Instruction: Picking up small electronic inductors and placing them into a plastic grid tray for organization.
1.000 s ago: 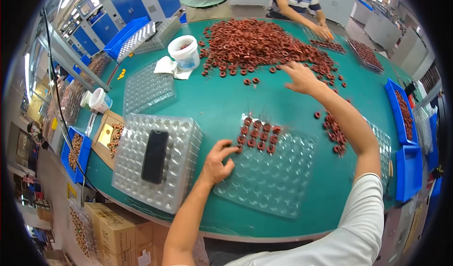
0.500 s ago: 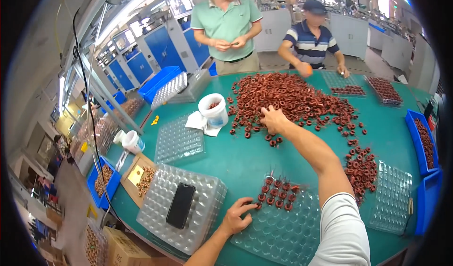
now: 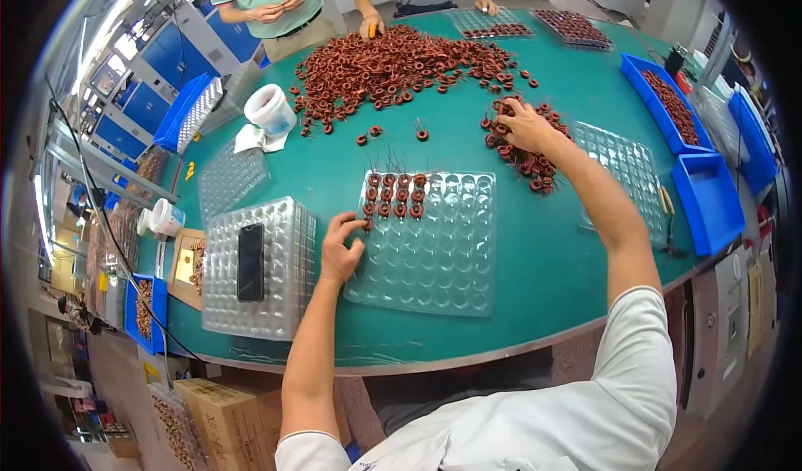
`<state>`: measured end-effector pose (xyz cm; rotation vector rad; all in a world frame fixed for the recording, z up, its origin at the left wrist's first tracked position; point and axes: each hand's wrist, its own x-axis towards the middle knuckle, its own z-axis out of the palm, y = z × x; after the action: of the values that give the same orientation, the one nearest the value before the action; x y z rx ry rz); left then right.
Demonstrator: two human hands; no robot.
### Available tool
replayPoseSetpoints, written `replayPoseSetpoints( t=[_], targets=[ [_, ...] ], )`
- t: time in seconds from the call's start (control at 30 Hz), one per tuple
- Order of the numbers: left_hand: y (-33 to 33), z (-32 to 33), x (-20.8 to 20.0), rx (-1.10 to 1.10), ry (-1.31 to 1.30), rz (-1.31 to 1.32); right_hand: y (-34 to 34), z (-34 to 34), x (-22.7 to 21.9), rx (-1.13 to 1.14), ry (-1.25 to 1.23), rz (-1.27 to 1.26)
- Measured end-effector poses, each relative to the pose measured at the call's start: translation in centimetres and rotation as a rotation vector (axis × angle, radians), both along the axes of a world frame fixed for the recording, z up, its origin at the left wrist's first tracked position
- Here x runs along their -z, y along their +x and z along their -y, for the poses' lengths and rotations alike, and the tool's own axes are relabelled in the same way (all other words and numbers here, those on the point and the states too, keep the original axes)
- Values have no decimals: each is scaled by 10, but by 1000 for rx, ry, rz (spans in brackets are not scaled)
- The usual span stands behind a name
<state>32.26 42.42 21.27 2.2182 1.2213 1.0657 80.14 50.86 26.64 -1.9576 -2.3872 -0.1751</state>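
Red toroidal coils (image 3: pixel 416 211) sit in a clear blister tray (image 3: pixel 426 262) on our bench (image 3: pixel 543 245); our left hand (image 3: pixel 339 252), fingers parted, touches one; our right hand (image 3: pixel 528 128) reaches into a coil heap (image 3: pixel 536 170), its grip unclear.

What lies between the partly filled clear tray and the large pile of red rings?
In the head view, a few loose red rings lie there on the green table.
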Motion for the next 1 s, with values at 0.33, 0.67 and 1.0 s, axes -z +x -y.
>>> replayPoseSetpoints(
  t=[0.33, 0.67, 1.0],
  targets=[
    [-2, 48, 20, -257, 81, -16, -14, 119, 0, 81, 23, -117],
    [39, 164, -18, 33, 130, -159, -36, 84, -67, 292, -31, -157],
    [37, 110, 16, -18, 114, -256, -156, -66, -6, 123, 54, -506]
  ],
)
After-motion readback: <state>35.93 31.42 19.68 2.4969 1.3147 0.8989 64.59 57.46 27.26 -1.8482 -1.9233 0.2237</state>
